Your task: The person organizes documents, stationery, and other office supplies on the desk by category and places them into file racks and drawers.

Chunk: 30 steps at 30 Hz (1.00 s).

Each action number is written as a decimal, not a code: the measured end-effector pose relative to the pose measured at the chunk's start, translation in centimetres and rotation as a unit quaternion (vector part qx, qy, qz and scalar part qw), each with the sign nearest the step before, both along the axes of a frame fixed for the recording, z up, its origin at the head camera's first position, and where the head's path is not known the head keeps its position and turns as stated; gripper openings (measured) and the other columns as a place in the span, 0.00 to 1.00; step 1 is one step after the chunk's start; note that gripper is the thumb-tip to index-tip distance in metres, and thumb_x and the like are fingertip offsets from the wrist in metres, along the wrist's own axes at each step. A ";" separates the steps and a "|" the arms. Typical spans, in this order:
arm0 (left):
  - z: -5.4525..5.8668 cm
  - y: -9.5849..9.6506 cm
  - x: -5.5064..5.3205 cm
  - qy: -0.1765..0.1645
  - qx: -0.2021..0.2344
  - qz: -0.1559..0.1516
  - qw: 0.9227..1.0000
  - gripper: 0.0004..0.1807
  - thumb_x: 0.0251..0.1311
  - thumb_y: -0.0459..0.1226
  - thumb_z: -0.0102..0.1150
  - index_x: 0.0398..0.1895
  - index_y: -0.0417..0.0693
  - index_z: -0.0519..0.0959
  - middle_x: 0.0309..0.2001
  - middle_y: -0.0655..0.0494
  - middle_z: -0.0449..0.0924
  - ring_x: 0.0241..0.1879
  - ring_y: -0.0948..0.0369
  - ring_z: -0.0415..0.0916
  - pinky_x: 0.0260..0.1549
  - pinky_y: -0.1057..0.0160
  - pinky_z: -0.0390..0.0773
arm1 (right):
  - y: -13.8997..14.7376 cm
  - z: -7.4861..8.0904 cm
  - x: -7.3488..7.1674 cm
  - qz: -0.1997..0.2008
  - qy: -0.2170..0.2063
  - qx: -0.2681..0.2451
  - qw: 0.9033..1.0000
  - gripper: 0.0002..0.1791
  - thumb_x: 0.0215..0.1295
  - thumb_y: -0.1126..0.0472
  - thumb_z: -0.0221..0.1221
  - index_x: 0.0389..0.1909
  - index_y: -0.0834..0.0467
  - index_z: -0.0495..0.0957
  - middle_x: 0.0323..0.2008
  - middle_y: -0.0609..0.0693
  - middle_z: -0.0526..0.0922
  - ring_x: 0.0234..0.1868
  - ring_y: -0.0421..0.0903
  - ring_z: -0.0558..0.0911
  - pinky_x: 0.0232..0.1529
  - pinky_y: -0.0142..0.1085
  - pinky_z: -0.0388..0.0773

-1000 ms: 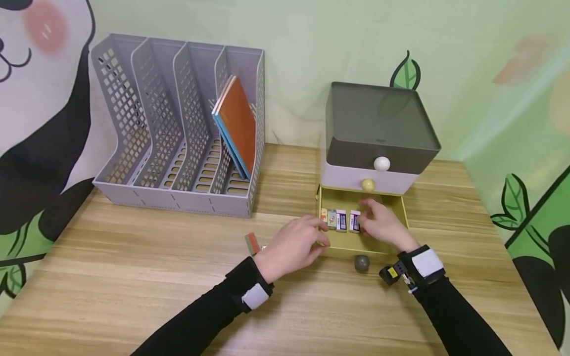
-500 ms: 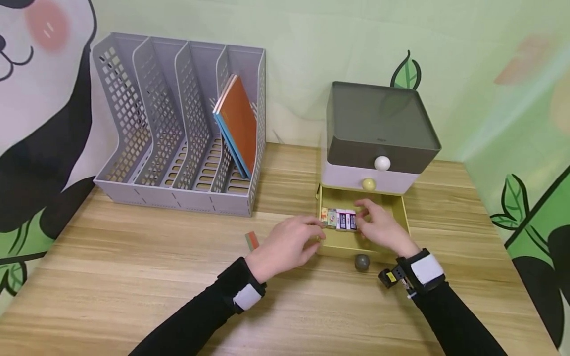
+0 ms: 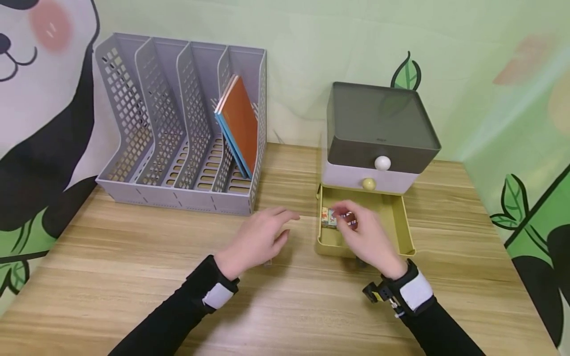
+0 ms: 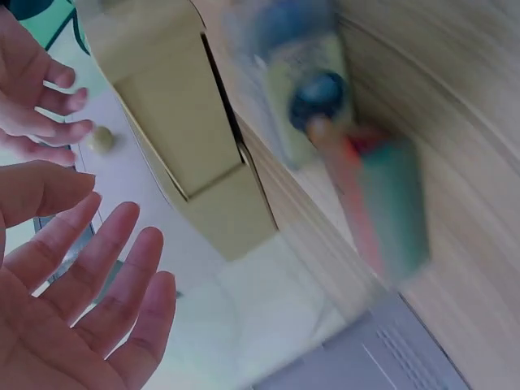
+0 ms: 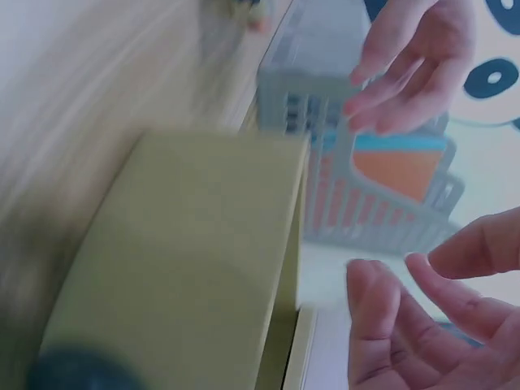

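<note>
My left hand (image 3: pixel 260 238) hovers over the table left of the pulled-out yellow drawer (image 3: pixel 398 225), fingers loosely bent and holding nothing. Below it in the left wrist view lie a red-and-green eraser-like block (image 4: pixel 390 207) and, beside that, a blurred item with a dark blue round part (image 4: pixel 318 96). My right hand (image 3: pixel 367 240) is over the drawer, fingers relaxed, with nothing between thumb and fingers in the right wrist view. A row of small eraser-like blocks (image 3: pixel 328 217) stands at the drawer's left side; the right fingers partly hide the dark-labelled ones.
Above the drawer sit a lilac drawer (image 3: pixel 347 176) and a dark grey top drawer (image 3: pixel 383 116) with round knobs. A grey file rack (image 3: pixel 178 198) at back left holds orange and blue notebooks (image 3: pixel 240 123) in its rightmost slot. A green printed backdrop (image 3: pixel 298 74) rises behind the table.
The right hand has pushed the dark-labelled blocks left against the others, then moved left over them. The left hand has drawn back leftward from the drawer's edge, now covering the red-and-green block in the head view.
</note>
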<state>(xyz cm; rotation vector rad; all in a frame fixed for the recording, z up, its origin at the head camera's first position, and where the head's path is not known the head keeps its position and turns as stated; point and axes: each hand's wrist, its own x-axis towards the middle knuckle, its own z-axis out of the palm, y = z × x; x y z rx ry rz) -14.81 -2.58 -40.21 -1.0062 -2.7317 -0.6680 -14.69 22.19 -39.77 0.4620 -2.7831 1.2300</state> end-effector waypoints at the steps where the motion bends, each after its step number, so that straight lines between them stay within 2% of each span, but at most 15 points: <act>1: 0.0 -0.4 0.0 -0.001 -0.001 0.002 1.000 0.19 0.61 0.29 0.63 0.56 0.43 0.81 0.53 0.48 0.86 0.52 0.51 0.84 0.53 0.53 0.84 | -0.5 0.0 0.2 0.003 0.003 -0.012 1.000 0.15 0.68 0.70 0.53 0.52 0.64 0.81 0.42 0.59 0.87 0.40 0.48 0.84 0.39 0.30 0.81; 7: -0.2 -2.9 0.4 -0.010 -0.011 0.029 0.999 0.24 0.57 0.28 0.65 0.59 0.42 0.79 0.55 0.47 0.84 0.53 0.49 0.82 0.52 0.52 0.83 | -3.1 0.0 1.7 0.032 0.014 -0.057 0.998 0.13 0.66 0.72 0.54 0.48 0.61 0.81 0.42 0.54 0.87 0.40 0.46 0.84 0.40 0.31 0.82; 14: -1.0 -5.3 1.1 -0.043 -0.033 0.060 0.997 0.30 0.54 0.34 0.71 0.62 0.41 0.76 0.51 0.47 0.84 0.44 0.53 0.81 0.45 0.52 0.84 | -5.2 -0.4 2.9 0.061 0.003 -0.067 0.996 0.14 0.66 0.71 0.55 0.50 0.60 0.80 0.44 0.54 0.87 0.41 0.44 0.85 0.41 0.32 0.84; 21: -2.2 -6.2 1.0 -0.056 -0.045 0.068 0.995 0.34 0.53 0.44 0.75 0.62 0.40 0.76 0.54 0.43 0.83 0.47 0.49 0.83 0.48 0.48 0.84 | -6.5 -0.9 3.3 0.083 -0.019 -0.071 0.994 0.16 0.66 0.71 0.54 0.53 0.61 0.79 0.47 0.59 0.86 0.43 0.46 0.86 0.42 0.32 0.85; 30: -3.3 -6.5 1.0 -0.076 -0.058 0.081 0.992 0.39 0.48 0.45 0.78 0.62 0.37 0.75 0.57 0.39 0.82 0.52 0.45 0.83 0.52 0.46 0.83 | -6.8 -1.2 3.3 0.088 -0.024 -0.069 0.993 0.16 0.65 0.71 0.54 0.52 0.61 0.79 0.47 0.59 0.86 0.42 0.46 0.86 0.41 0.31 0.85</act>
